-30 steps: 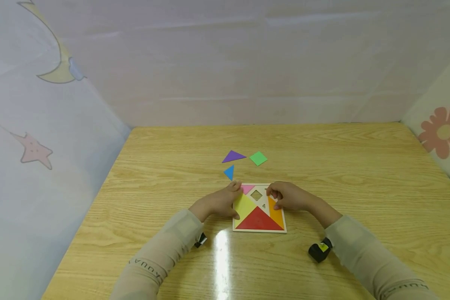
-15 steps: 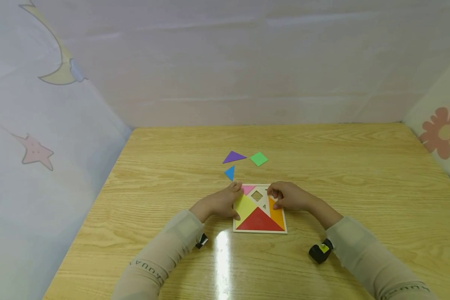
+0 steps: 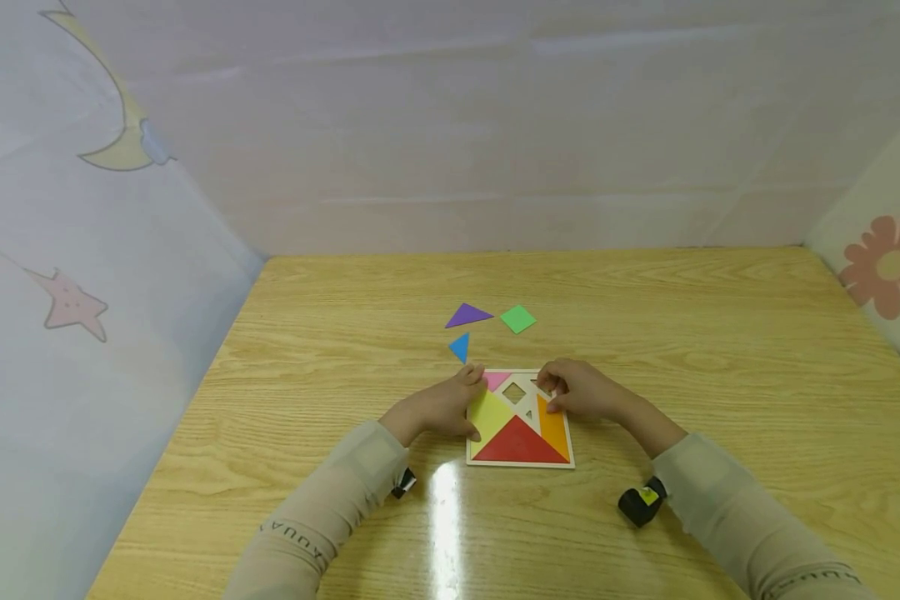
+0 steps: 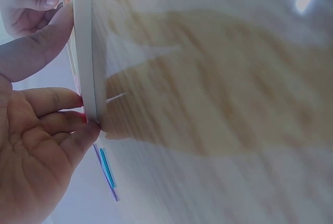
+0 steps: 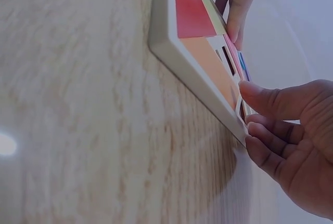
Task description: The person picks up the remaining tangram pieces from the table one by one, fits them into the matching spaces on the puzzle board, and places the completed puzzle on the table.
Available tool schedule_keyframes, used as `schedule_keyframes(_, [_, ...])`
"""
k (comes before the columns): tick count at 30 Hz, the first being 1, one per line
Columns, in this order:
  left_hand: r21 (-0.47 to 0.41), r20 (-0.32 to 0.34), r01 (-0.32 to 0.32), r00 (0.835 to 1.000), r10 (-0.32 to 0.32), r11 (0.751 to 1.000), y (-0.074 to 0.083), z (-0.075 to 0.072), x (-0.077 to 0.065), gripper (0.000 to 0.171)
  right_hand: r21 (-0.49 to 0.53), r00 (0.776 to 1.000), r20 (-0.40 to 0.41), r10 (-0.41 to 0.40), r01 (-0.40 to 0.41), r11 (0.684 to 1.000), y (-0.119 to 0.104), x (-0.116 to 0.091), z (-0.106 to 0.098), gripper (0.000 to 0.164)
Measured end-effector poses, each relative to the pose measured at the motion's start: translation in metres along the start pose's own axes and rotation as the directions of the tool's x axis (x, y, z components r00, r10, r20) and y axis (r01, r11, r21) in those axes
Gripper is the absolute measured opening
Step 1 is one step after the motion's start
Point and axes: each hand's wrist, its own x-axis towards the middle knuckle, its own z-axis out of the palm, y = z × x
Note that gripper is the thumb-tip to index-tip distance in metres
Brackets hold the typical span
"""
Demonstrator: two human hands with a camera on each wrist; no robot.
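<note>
A square tangram board with a pale rim lies on the table. In it sit a yellow triangle, a red triangle, an orange parallelogram and a pink triangle. Square and triangular cutouts show bare. My left hand rests along the board's left edge, thumb near the front and fingers at the back corner. At the far right corner is my right hand, its thumb at the orange parallelogram's upper end. Its loosely bent fingers lie by the rim, a gap between them and the thumb.
Beyond the board lie a purple triangle, a green square and a blue triangle. The wooden table meets patterned cloth walls behind and at both sides.
My right hand has shifted slightly away from me at the far right corner, uncovering more of the triangular cutout there. The left hand and the loose pieces stay put.
</note>
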Motion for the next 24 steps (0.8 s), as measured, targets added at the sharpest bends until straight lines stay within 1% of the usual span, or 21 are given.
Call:
schedule_keyframes(7, [0.018, 0.002, 0.000, 1.000, 0.000, 1.000, 0.000, 0.000, 0.001, 0.081, -0.002, 0.999, -0.047, -0.008, 0.008, 1.000, 0.004, 0.002, -0.001, 0.024])
schedule_keyframes(13, [0.017, 0.006, 0.003, 1.000, -0.004, 1.000, 0.000, 0.000, 0.001, 0.081, -0.001, 0.997, -0.080, -0.015, 0.015, 1.000, 0.005, 0.006, -0.003, 0.025])
schedule_keyframes(19, [0.020, 0.002, -0.008, 1.000, 0.008, 1.000, 0.000, 0.000, 0.001, 0.081, 0.022, 0.995, -0.104, 0.004, -0.002, 1.000, 0.005, 0.009, -0.007, 0.027])
schedule_keyframes(24, [0.018, 0.002, -0.002, 1.000, 0.002, 1.000, 0.000, 0.000, 0.001, 0.081, 0.040, 0.991, -0.135, 0.020, -0.015, 0.999, 0.006, 0.012, -0.010, 0.030])
